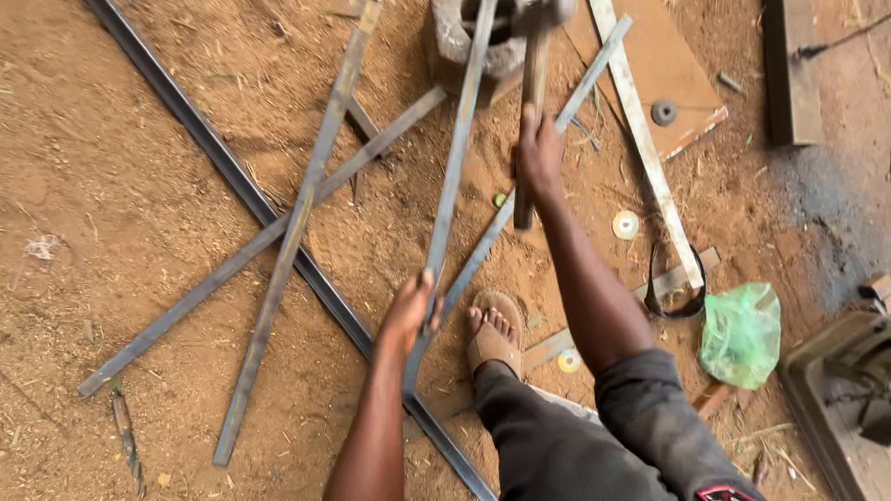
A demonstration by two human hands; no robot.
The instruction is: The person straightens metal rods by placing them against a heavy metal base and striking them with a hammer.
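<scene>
Left hand (pixel 408 311) is clamped on a long grey steel strip (pixel 452 181), steadying it on the grey block (pixel 455 42) at top centre; right hand (pixel 538 153) grips a wooden-handled hammer (pixel 531 111), raised above.

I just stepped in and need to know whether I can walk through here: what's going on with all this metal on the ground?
A person stands on sandy dirt, one sandalled foot forward. Their left hand grips a long flat steel bar whose far end rests on a grey concrete block. Their right hand holds a wooden-handled hammer raised over that block, the head blurred. More flat steel strips lie crossed on the ground, beside a green plastic bag and round grinding discs.
</scene>
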